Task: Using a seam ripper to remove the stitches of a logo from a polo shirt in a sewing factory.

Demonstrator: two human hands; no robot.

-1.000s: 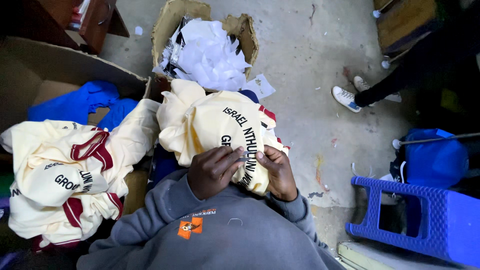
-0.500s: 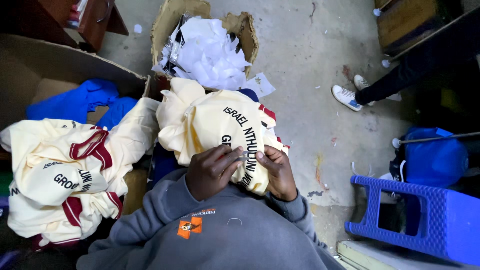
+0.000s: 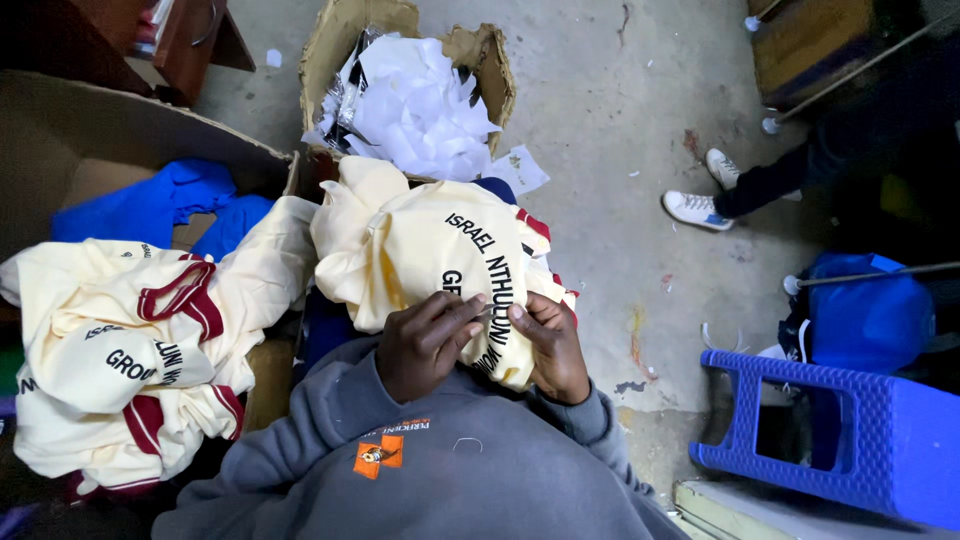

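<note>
left: my heaped cream shirts (image 3: 140, 350) block | ahead: paper-filled cardboard box (image 3: 410, 90) | right: bare concrete floor (image 3: 610, 200) open, blue plastic stool (image 3: 850, 440) beyond

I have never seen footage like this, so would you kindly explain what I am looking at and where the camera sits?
There is no machine here: the camera sits on a person's head and looks down past a grey sweatshirt at their own two bare hands. The left hand and right hand both grip a cream garment with dark lettering. A pile of similar cream garments lies to the left. Ahead stands a cardboard box of white scraps, and to the right a blue plastic stool. Another person's shoes show on the concrete floor.
</note>
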